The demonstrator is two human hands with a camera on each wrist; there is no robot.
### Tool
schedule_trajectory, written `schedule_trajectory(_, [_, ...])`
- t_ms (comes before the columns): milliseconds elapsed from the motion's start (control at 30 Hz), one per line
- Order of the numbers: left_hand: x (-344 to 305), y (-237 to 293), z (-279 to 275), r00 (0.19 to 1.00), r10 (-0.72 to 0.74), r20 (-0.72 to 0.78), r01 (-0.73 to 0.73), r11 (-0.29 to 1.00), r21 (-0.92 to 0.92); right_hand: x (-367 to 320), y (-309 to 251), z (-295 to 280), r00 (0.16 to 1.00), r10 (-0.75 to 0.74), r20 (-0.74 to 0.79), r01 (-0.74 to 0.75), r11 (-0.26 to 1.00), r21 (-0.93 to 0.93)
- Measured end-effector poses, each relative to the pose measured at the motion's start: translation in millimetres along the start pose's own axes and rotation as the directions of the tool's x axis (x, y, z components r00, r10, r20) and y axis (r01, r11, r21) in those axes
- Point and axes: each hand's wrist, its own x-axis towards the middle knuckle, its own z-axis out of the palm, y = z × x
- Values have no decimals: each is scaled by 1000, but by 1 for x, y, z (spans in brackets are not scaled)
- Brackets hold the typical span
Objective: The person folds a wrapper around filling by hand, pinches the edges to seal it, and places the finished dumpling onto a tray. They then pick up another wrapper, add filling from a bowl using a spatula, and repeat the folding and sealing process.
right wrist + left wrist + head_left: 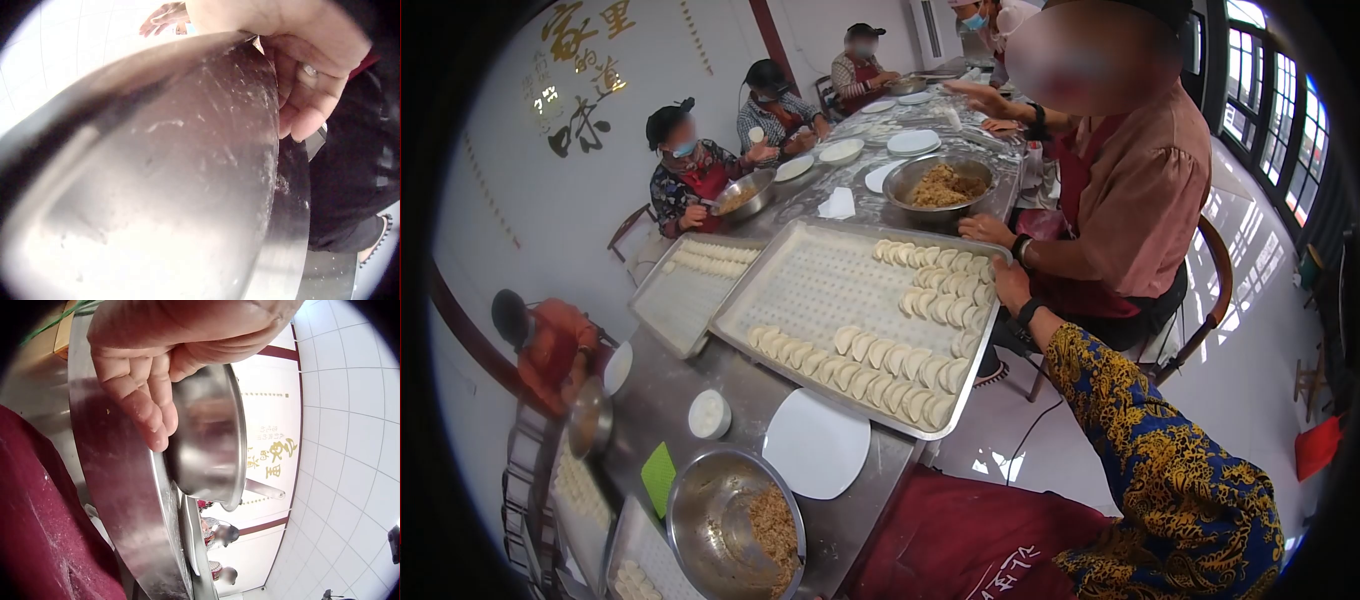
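Note:
My right hand (1010,287) grips the right edge of a large metal tray (820,245) that bears rows of white dumplings (880,375). In the right wrist view, the thumb side of the hand (294,47) is at the tray's metal side (169,162), with fingers curled beneath it. My left hand (181,344) shows only in the left wrist view. Its fingers (147,412) hang loosely by the table edge (125,487), beside a steel bowl (206,431), and hold nothing.
A second dumpling tray (690,295) lies left of the large one. A white plate (815,440), a filling bowl (720,520) and a small white bowl (709,414) are on the near table. Another person (1120,190) sits close at the right, with a hand near the tray.

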Motion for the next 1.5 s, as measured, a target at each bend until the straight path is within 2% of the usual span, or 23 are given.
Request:
schedule_trajectory(67, [-2, 1, 1, 1000, -1, -2, 1, 1000, 4, 3, -3, -2, 973, 231, 11, -229, 953, 196])
schedule_trajectory(200, [-2, 0, -1, 1000, 2, -4, -2, 1000, -3, 2, -9, -7, 963, 269, 14, -261, 922, 284])
schedule_trajectory(267, [-5, 2, 4, 1000, 6, -15, -6, 1000, 18, 4, -9, -12, 936, 315, 158, -347, 900, 265])
schedule_trajectory(367, [-7, 4, 10, 1000, 9, -28, -8, 999, 37, 6, -8, -10, 924, 349, 155, -380, 885, 270])
schedule_trajectory(500, [-5, 3, 11, 999, 19, -39, -17, 999, 40, 4, -6, -3, 941, 322, 100, -337, 877, 343])
schedule_trajectory(767, [-8, 2, 9, 1000, 18, -22, -18, 1000, 19, 6, -5, -2, 914, 384, 129, -401, 813, 423])
schedule_trajectory(1100, [-7, 2, 8, 1000, 9, -11, -9, 1000, 5, 4, -5, -7, 922, 360, 145, -387, 828, 406])
schedule_trajectory(1500, [-9, 3, 9, 1000, 7, -19, -6, 999, 46, 6, -2, -2, 923, 363, 128, -385, 871, 303])
